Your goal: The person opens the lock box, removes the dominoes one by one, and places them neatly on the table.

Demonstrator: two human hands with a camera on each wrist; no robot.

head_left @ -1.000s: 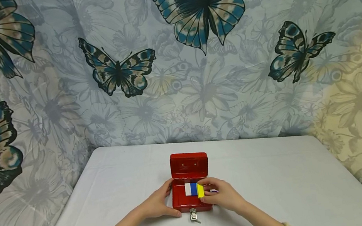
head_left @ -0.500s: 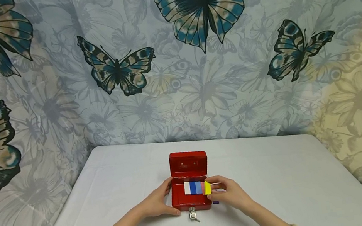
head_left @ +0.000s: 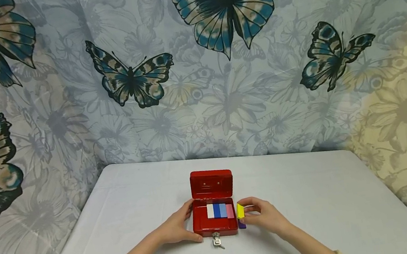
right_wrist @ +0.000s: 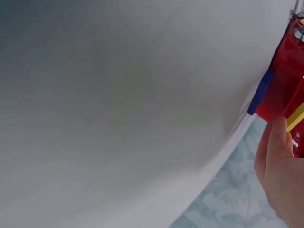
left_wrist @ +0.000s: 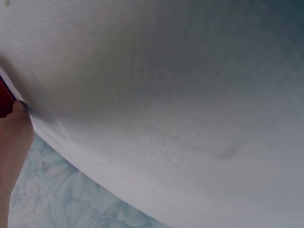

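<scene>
Yellow block (head_left: 240, 211)'s pinched in the right hand (head_left: 265, 216), just off the right wall of the red box (head_left: 225, 231), long side roughly along it; left hand (head_left: 179, 228) grips the box's opposite side.

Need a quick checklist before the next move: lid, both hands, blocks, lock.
1. Lid open: ok.
2. Left hand on box: ok, at its left side.
3. Yellow block in right hand: ok, pinched.
4. White block, blue block, light-blue block, pink block in a row inside: ok.
5. Purple block inside: not ok, outside the right wall.
6. Lock locked: cannot tell.
</scene>
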